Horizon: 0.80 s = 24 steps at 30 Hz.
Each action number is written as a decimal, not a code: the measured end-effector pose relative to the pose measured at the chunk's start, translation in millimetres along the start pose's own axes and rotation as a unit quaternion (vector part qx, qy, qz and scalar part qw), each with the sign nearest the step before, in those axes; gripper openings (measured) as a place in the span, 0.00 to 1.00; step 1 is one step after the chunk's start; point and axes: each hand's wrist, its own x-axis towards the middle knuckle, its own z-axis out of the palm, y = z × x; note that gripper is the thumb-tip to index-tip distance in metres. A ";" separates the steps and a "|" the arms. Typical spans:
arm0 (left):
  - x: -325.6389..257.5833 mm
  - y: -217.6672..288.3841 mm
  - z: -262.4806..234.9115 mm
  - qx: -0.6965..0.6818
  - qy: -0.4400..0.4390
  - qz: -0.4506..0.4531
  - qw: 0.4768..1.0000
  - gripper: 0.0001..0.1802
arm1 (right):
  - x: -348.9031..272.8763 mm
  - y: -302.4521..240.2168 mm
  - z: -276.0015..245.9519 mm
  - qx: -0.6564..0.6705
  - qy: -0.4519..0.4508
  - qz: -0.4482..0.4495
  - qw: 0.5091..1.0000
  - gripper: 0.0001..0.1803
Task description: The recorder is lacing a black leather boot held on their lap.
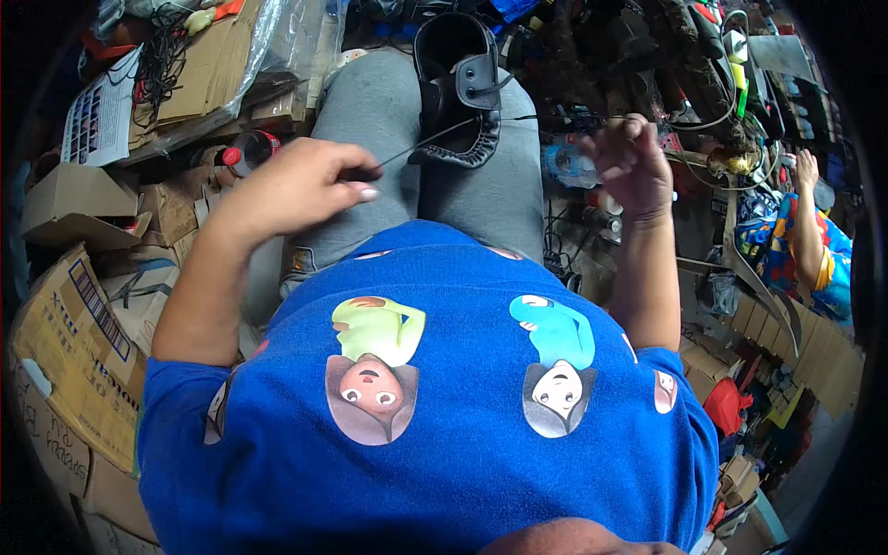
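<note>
A black shoe [460, 79] with a gathered, stitched edge and a side strap lies across my grey-trousered thighs. A dark thread [416, 146] runs from its edge out to both sides. My left hand [310, 185], left of the shoe, is closed with thumb and fingers pinched on one end of the thread. Raised to the right of the shoe, my right hand [636, 165] has its fingers curled around the other end. Neither hand touches the shoe itself.
Cardboard boxes [79, 370] crowd the left side, with a plastic bottle [250, 151] near my left wrist. A clear bottle [569, 165] stands beside my right hand. Another person's arm [807, 222] in a colourful sleeve shows at the far right. Tools and cables clutter the back.
</note>
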 end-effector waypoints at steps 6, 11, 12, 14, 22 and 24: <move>38.4 -7.3 -27.9 -0.123 0.262 0.046 0.956 0.19 | 6.9 13.9 10.5 -0.564 0.102 0.111 0.812 0.15; 72.1 53.0 -5.4 -0.721 0.193 0.105 0.658 0.23 | 3.4 44.0 13.1 -0.783 0.052 0.061 0.617 0.20; 77.4 32.5 -4.7 -0.749 0.137 0.130 0.635 0.23 | -0.1 48.0 6.4 -0.802 0.037 0.034 0.595 0.20; 86.0 -14.6 -8.0 -0.777 0.072 0.160 0.605 0.24 | -6.7 53.1 -8.2 -0.821 0.020 0.010 0.571 0.21; 69.6 -54.4 -25.7 -0.661 0.162 0.066 0.730 0.23 | -34.1 68.7 -42.5 -0.782 0.077 0.032 0.618 0.19; 57.4 -70.5 -50.2 -0.478 0.159 0.000 0.864 0.21 | -36.7 64.3 -48.9 -0.563 0.151 0.157 0.797 0.20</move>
